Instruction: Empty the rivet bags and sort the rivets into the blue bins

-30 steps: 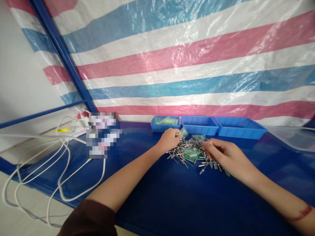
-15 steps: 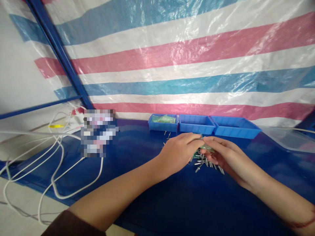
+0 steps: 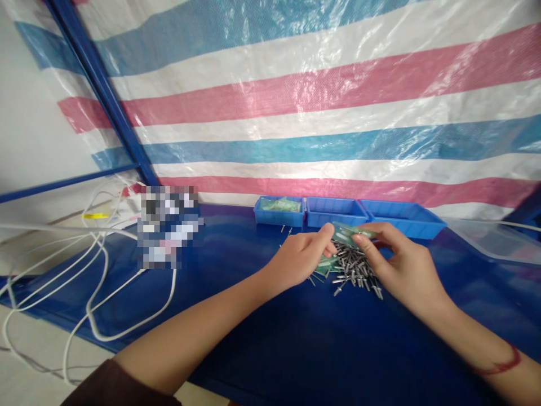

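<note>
Between my two hands, above the table, is a small translucent green plastic bag (image 3: 344,233). My left hand (image 3: 298,258) pinches its left end with thumb and fingers. At the other end, my right hand (image 3: 403,262) grips it between thumb and fingers. Silvery blind rivets (image 3: 354,266) lie in a heap just below the bag. More green plastic (image 3: 327,264) shows by the left side of the heap, partly hidden by my left hand.
Three blue bins stand along the back: the left bin (image 3: 279,218) holds green bags, beside a middle bin (image 3: 338,219) and a right bin (image 3: 408,225). A few stray rivets (image 3: 289,230) lie before them. White cables (image 3: 91,304) loop at left; a clear plastic sheet or lid (image 3: 494,242) lies at right.
My hands have moved slightly apart, and the bag now shows stretched between them. My right hand has turned and lifted, uncovering more of the rivet heap.
</note>
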### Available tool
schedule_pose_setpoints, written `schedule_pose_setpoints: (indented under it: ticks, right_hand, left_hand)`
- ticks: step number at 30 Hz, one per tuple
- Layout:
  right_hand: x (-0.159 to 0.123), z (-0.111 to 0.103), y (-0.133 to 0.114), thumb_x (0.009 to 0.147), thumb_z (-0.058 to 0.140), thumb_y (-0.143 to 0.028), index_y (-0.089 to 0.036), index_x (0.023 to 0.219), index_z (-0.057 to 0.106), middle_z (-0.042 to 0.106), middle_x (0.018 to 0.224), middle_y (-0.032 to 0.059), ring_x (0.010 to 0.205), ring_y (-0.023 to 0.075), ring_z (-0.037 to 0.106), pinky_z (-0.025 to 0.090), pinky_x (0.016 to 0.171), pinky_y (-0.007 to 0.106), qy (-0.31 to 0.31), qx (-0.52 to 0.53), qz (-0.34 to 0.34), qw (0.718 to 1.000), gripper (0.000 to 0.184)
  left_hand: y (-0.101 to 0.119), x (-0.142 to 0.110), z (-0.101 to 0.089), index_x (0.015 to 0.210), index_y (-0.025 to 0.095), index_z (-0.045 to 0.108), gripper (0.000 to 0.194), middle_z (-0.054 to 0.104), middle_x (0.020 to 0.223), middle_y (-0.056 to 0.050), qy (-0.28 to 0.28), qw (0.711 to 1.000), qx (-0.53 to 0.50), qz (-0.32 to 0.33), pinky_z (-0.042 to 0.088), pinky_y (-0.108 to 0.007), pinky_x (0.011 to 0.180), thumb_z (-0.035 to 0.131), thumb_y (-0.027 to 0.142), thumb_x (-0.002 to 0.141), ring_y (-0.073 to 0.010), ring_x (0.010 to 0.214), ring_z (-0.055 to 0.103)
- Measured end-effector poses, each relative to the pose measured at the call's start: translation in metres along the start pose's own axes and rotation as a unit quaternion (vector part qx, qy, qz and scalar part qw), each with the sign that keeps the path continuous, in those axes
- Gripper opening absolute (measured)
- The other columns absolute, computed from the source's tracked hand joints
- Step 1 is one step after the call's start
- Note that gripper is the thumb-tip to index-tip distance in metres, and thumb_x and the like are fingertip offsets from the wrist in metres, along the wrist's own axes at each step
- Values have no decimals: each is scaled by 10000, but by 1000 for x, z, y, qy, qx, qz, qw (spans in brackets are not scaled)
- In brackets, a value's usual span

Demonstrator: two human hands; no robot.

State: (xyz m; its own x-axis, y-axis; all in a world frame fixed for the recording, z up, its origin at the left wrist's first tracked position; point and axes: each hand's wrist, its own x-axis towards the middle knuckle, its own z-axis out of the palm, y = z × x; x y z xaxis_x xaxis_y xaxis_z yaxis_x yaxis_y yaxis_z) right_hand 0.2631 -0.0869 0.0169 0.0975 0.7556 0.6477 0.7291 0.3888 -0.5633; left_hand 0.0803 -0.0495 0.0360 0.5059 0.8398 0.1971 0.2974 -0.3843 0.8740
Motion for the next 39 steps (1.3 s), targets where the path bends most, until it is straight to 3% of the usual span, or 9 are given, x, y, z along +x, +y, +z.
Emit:
schedule_pose_setpoints:
  ticks: [3,6,12,18,21,24,29,34,39]
  right_hand:
    - [-3,-3,-7,874,542,-316,-242,952,662,722,942,57,847,225,674,531,766,373,-19,-19,-131,991,162]
    - [-3,-5,-12,867,548,-250,-267,968,677,719,1011,46,1017,250,640,505,885,436,-35,-9,-214,976,165]
    - [-2,-4,-17,828,601,-275,-267,981,677,681,1111,52,1103,263,581,449,956,456,-29,-11,-218,975,171]
    - [-5,-4,-22,864,497,-490,-235,795,570,602,760,24,689,163,551,443,616,294,55,102,85,990,275]
    - [-1,-2,-22,844,396,-632,-207,657,529,523,597,7,505,118,449,333,453,246,-70,237,244,938,483]
    - [2,2,-26,788,300,-737,-194,591,514,501,531,15,406,96,368,242,379,229,-219,350,338,846,616]
    - [1,2,-33,690,642,-532,-195,680,549,524,596,-12,463,85,400,347,432,219,-211,425,389,789,349]
    - [1,0,-26,663,705,-452,-199,666,532,448,543,-31,468,90,376,357,437,234,-149,414,354,825,306]
    - [2,-2,-14,754,630,-520,-210,630,514,453,549,-24,508,108,422,354,469,240,-73,248,196,946,354]
  left_hand:
    - [-2,5,2,838,145,693,727,699,786,-87,-43,987,-128,-85,457,-297,653,158,633,904,-140,625,571]
    - [-2,6,4,820,138,686,639,680,743,-74,-33,979,-178,-93,423,-254,560,277,624,894,-111,566,527]
    - [-8,5,2,838,132,637,265,589,665,-7,5,986,-163,-36,395,-208,552,522,369,874,-84,588,516]
    - [-12,8,-3,916,134,631,214,652,801,-31,69,992,-88,54,479,-246,707,503,304,887,-115,717,606]
    - [-10,5,-5,965,148,642,209,680,878,-48,108,989,-25,95,493,-265,741,507,291,892,-135,776,623]
    - [-6,2,-7,959,179,664,162,687,955,-47,106,977,49,179,494,-283,818,538,248,883,-149,884,620]
    - [-8,1,-9,982,208,664,184,648,1038,-42,71,948,115,287,462,-304,950,495,193,909,-136,1006,593]
    - [-14,2,-4,1195,249,566,322,597,1157,-63,73,962,111,238,503,-290,856,439,162,912,-143,997,590]
    - [-14,6,-3,1096,172,555,261,650,889,-40,97,994,-39,19,425,-205,525,446,314,906,-71,565,521]
